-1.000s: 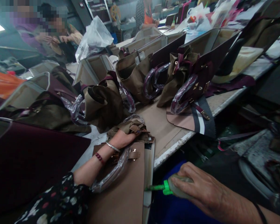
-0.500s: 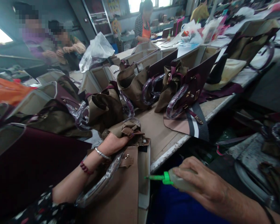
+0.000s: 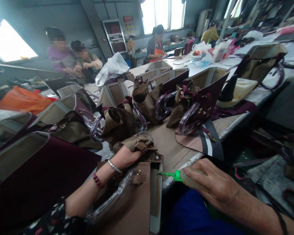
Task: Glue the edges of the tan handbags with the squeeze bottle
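Note:
My left hand [image 3: 126, 156] reaches into the top of a tan handbag [image 3: 137, 202] lying in front of me, its fingers closed on the olive lining [image 3: 139, 143] bunched at the opening. A plastic-wrapped handle [image 3: 112, 199] curves under my left wrist. My right hand [image 3: 212, 184] is wrapped round a soft squeeze bottle with a green nozzle [image 3: 170, 175]. The nozzle points left, close to the bag's side edge [image 3: 159, 189].
Several maroon and olive handbags [image 3: 193, 98] with wrapped handles stand along the workbench [image 3: 169, 147]. A large maroon bag [image 3: 39, 173] sits at my left. A striped panel [image 3: 205, 140] hangs over the bench edge. Other people work at the far tables.
My right hand with the bottle has risen from below the bench edge to level with the bag's side. The camera has tilted up. My left hand stays in the bag.

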`<state>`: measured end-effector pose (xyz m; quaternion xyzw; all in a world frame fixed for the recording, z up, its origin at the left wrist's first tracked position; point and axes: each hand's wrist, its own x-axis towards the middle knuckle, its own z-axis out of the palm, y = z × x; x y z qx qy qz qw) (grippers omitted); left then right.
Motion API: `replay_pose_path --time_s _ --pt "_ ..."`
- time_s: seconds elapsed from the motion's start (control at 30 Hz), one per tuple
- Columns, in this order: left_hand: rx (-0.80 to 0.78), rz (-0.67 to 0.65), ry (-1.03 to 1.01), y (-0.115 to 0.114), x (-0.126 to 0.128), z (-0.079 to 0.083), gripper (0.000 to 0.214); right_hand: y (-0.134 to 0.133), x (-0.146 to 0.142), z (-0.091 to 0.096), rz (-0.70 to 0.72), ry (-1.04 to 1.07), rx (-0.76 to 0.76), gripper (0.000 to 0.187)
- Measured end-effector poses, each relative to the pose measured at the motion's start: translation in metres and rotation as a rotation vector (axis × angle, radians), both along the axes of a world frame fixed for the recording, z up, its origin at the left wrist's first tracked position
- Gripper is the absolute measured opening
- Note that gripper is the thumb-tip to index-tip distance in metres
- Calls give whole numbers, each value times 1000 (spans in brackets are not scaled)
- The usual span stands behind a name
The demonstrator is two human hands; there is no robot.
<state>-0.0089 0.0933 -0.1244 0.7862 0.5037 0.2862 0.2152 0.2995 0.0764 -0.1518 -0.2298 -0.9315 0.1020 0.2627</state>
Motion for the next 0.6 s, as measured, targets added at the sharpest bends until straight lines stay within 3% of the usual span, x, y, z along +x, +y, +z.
replay_pose_path --time_s 0.27,0.43,0.6 --pt "0 13 -16 0 0 1 18 5 -3 2 -21 -4 24 25" --pt "73 -48 2 0 4 6 18 -21 0 -5 22 -102 -115 26" --pt "78 -6 34 -3 3 15 20 -51 -1 -9 82 -128 -217 28"
